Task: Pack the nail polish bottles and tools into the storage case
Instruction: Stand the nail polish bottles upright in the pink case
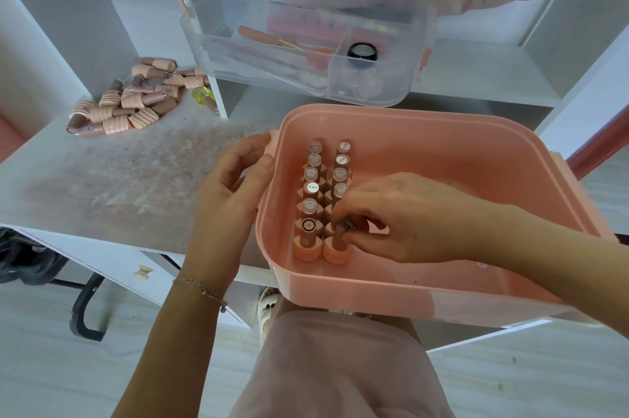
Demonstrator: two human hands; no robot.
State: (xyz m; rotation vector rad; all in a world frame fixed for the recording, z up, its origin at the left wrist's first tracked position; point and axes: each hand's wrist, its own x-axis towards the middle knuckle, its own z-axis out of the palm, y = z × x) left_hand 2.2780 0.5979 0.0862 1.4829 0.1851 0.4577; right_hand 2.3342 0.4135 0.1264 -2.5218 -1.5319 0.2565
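So from the head cam, the pink storage case sits at the front edge of the white table, partly hanging over the person's lap. Inside it, toward the left side, upright nail polish bottles stand in two neat rows running front to back, caps up, and the rest of the case floor is bare. The right hand reaches in from the right, fingers pinched closed around the cap of a bottle near the front of the right row, just behind the frontmost one; the bottle looks upright but the fingers cover a good bit of it. The left hand is outside the case on its left wall, fingers curled loosely with the thumb resting on the rim; it's holding nothing but the case itself, and there's a thin bracelet on that wrist. Further back on the left of the table there's a loose pile of polish bottles lying on their sides, well apart from the case, with one yellow bottle at the pile's right edge. Behind the case, the clear tray with a pink handle holds a couple of pink tools in its long compartment and a small black round thing in the next one.
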